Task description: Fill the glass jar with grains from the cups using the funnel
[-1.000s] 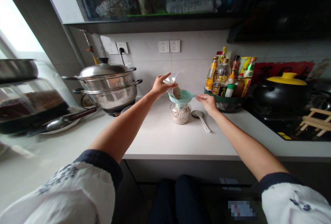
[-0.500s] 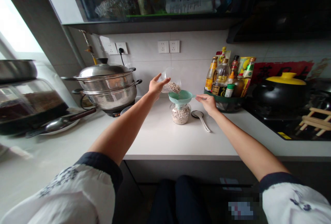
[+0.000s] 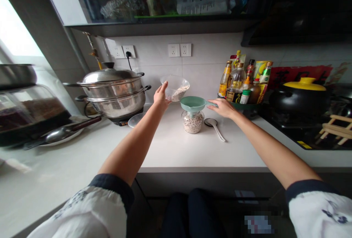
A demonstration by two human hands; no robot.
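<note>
Holding a clear bowl (image 3: 169, 84) tilted just left of a green funnel (image 3: 193, 103), my left hand (image 3: 160, 98) pressed its thumb to the near side, the other fingers mostly hidden behind. My right hand (image 3: 224, 108) pinched the funnel's handle (image 3: 211, 103) between thumb and fingers, probably to steady it. The funnel stood upright in the mouth of a glass jar (image 3: 193, 123) on the white counter (image 3: 170, 153), its spout apparently guided by the neck. The tilt likely gathered the pale grains (image 3: 180, 92) at the bowl's right side; similar grains filled much of the jar. To the right lay a white spoon (image 3: 219, 134); at far right, bottles (image 3: 237, 80) crowded a dark green container (image 3: 243, 108).
</note>
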